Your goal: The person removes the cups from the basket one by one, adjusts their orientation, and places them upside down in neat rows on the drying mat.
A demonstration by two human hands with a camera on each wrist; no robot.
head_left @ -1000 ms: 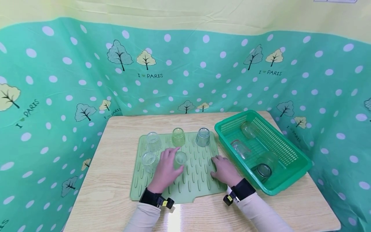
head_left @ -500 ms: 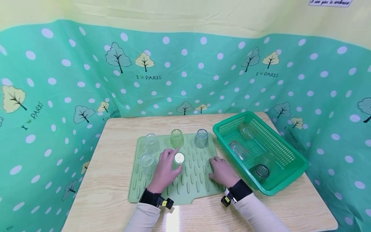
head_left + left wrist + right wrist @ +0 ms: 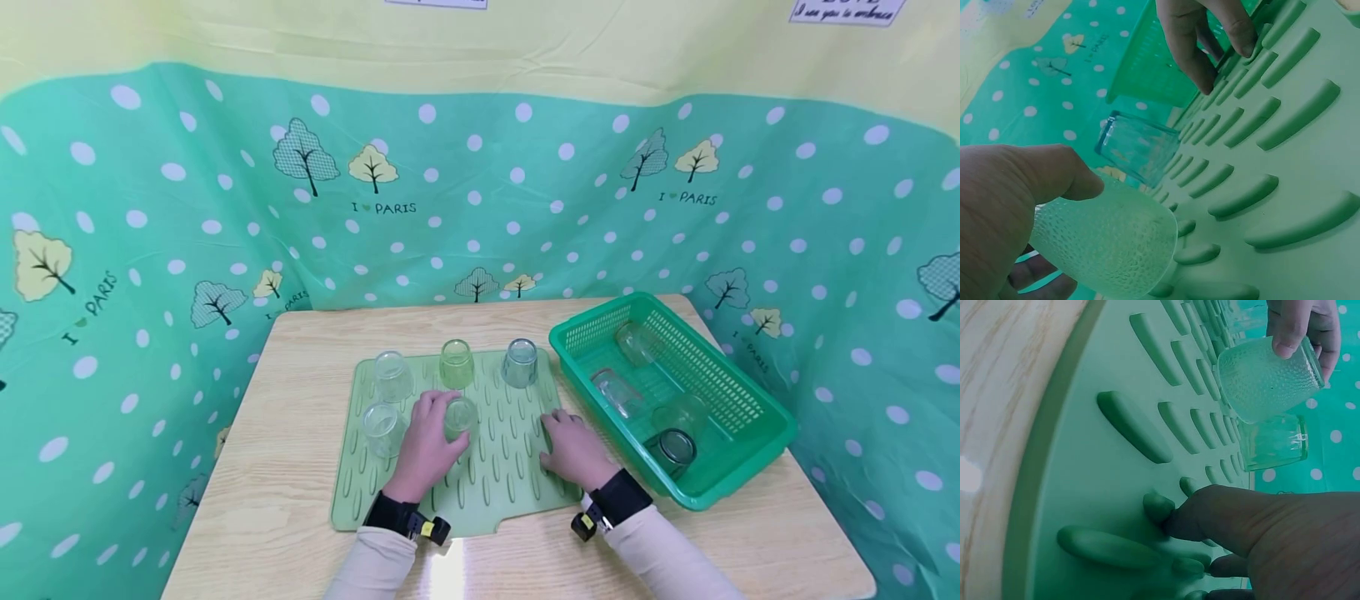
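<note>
My left hand (image 3: pixel 427 446) grips a clear textured drinking glass (image 3: pixel 461 417), thumb on one side and fingers on the other. In the left wrist view this glass (image 3: pixel 1110 244) has its rim toward the ribbed green drying mat (image 3: pixel 510 475). Fingertips of my right hand (image 3: pixel 577 450) press on the mat near its right edge, with no glass in them. Two clear glasses (image 3: pixel 393 377) stand upside down left of the left hand. A yellow-green glass (image 3: pixel 457 364) and a bluish glass (image 3: pixel 520 363) stand inverted along the back of the mat.
A green plastic basket (image 3: pixel 750 462) stands right of the mat, close to the right hand. Several glasses lie in it, among them a dark one (image 3: pixel 675 450) and a clear one (image 3: pixel 617 393). The wooden table (image 3: pixel 247 467) ends at a dotted green curtain (image 3: pixel 480 208).
The head view has tilted up slightly. My left hand keeps its hold on the clear glass at about the same place on the mat. My right hand stays on the mat's right edge.
</note>
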